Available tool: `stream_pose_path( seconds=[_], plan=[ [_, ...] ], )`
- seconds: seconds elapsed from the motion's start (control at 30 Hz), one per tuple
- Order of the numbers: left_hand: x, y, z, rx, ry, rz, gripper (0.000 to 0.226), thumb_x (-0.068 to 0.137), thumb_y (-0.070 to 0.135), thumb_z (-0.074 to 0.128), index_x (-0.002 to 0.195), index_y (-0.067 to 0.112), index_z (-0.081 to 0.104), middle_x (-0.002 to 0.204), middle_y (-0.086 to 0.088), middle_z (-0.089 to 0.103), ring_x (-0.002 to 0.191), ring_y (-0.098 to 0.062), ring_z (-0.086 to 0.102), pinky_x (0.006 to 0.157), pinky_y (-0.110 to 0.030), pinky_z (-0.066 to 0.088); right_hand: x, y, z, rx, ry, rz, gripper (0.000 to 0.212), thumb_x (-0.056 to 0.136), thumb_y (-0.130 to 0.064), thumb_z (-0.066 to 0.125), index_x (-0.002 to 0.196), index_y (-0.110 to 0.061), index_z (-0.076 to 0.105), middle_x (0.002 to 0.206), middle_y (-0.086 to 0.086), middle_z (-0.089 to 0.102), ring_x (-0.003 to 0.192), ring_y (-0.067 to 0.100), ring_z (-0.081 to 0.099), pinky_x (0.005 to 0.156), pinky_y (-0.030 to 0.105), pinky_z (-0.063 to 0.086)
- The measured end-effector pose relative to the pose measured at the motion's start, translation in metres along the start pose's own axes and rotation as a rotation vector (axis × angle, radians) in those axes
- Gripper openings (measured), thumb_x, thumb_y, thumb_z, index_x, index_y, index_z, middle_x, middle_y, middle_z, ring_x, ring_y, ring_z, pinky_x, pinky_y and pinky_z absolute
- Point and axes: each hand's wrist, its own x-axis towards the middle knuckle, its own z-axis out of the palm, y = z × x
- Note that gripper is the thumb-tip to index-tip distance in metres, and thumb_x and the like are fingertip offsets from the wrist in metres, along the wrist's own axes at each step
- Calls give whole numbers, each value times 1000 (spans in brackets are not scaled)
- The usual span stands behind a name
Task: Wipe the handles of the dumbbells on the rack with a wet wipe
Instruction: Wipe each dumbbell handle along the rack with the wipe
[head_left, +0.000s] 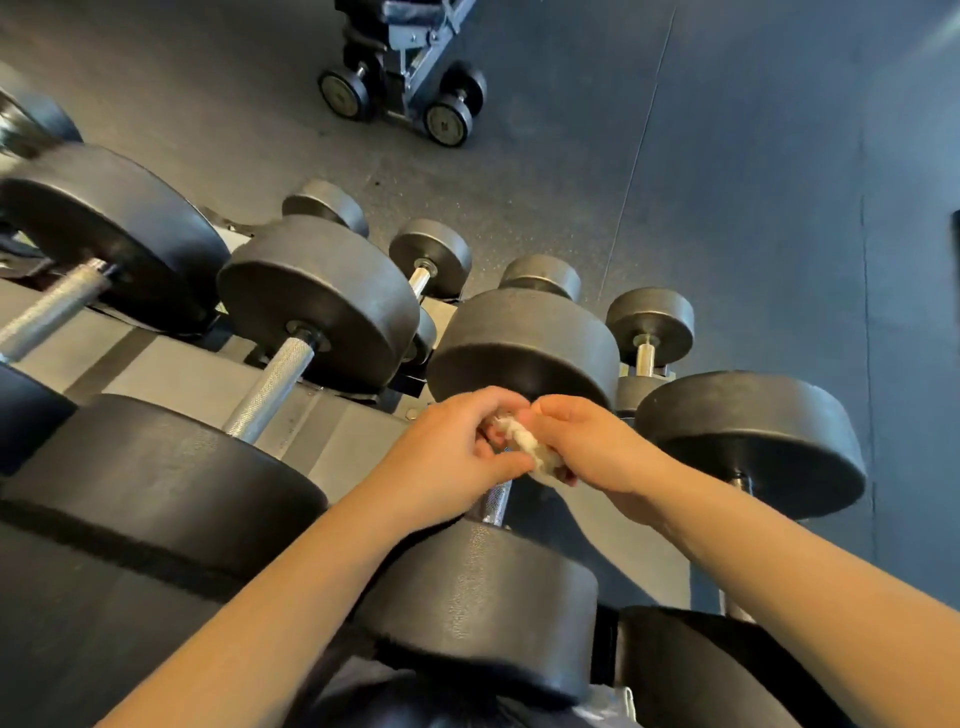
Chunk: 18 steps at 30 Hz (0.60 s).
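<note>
We saw both hands meet over the middle of the grey metal dumbbell rack (332, 441), just above one knurled steel handle (496, 501). The left hand (452, 457) and the right hand (587, 441) each had their fingers curled around a crumpled white wet wipe (524, 441), which was bunched into a rope-like twist between them. The wipe sat right over that handle, though we could not tell whether it actually touched the steel (the hands hid the spot).

The handle belonged to a black round-headed dumbbell (524, 343) lying on the rack's upper tier, with its far head beyond the hands and its near head under the left forearm. To its left lay a second black dumbbell (317, 301) with its silver handle fully bare, and farther left a third one (109, 228), also bare. To the right sat another large black dumbbell (753, 436). Smaller dumbbells (431, 252) rested on a lower tier beyond.

Across the dark rubber floor (727, 156), well apart from the rack, stood a grey metal bench frame (410, 62) with a few small dumbbells around its base.
</note>
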Motion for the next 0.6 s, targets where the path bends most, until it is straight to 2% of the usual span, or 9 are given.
stream_pose_path(
  seconds=[0.03, 0.1, 0.13, 0.2, 0.27, 0.37, 0.43, 0.53, 0.6],
  plan=[
    [2, -1, -1, -28, 40, -9, 27, 79, 33, 76, 103, 34, 65, 82, 9, 63, 70, -2, 58, 62, -13, 44, -2, 0, 0, 30, 2, 4, 29, 99, -31, 46, 85, -11, 62, 71, 0, 56, 60, 5, 50, 59, 21, 37],
    [1, -6, -3, -157, 107, -62, 13, 79, 35, 75, 85, 26, 69, 74, -1, 66, 68, -12, 61, 64, -25, 50, -6, 1, 0, 68, 16, 34, 34, 98, -40, 44, 80, -19, 63, 71, -4, 59, 64, 5, 54, 63, 21, 38],
    [1, -7, -4, -234, 132, -94, 14, 80, 35, 73, 79, 22, 68, 77, -6, 66, 71, -18, 63, 66, -30, 53, -6, 2, 1, 57, 29, 40, 38, 97, -46, 42, 77, -21, 62, 71, -6, 60, 67, 5, 55, 66, 20, 39],
    [0, -7, -5, -426, 192, -183, 15, 86, 28, 69, 77, 16, 64, 85, -9, 67, 74, -16, 64, 68, -30, 56, -5, 4, 2, 31, 37, 11, 47, 91, -56, 42, 69, -18, 56, 64, -6, 55, 62, 6, 51, 68, 20, 40],
    [0, -7, -8, -661, 249, -302, 12, 92, 19, 62, 84, 10, 61, 93, -10, 68, 80, -12, 66, 68, -29, 59, -4, 5, 1, 31, 1, -62, 43, 81, -56, 54, 68, -15, 53, 61, -7, 50, 59, 4, 47, 64, 17, 41],
    [0, -9, -14, -973, 350, -425, 10, 98, 15, 53, 93, 8, 55, 93, -16, 69, 72, -17, 72, 62, -31, 61, 0, 13, -5, -14, -37, -132, 30, 78, -27, 75, 66, -16, 50, 57, -9, 47, 53, 2, 45, 58, 15, 42],
    [-1, -14, -17, -1067, 426, -464, 10, 101, 18, 48, 100, 8, 52, 90, -16, 67, 66, -17, 72, 60, -30, 61, 4, 21, -6, -107, -8, -140, 24, 80, -19, 75, 70, -17, 53, 58, -8, 46, 55, 6, 44, 63, 23, 45],
    [0, -21, -18, -1261, 529, -478, 17, 104, 23, 41, 111, 10, 48, 90, -14, 66, 69, -21, 72, 57, -33, 59, 8, 26, -7, -181, 6, -164, 10, 86, -25, 68, 82, -20, 61, 59, -11, 49, 56, 6, 43, 63, 24, 43],
    [1, -23, -19, -1349, 609, -485, 19, 105, 26, 37, 115, 13, 46, 88, -10, 64, 68, -20, 72, 58, -36, 58, 10, 28, -7, -206, -7, -158, 9, 89, -27, 64, 87, -19, 63, 66, -8, 54, 62, 5, 48, 66, 23, 45]
  ],
)
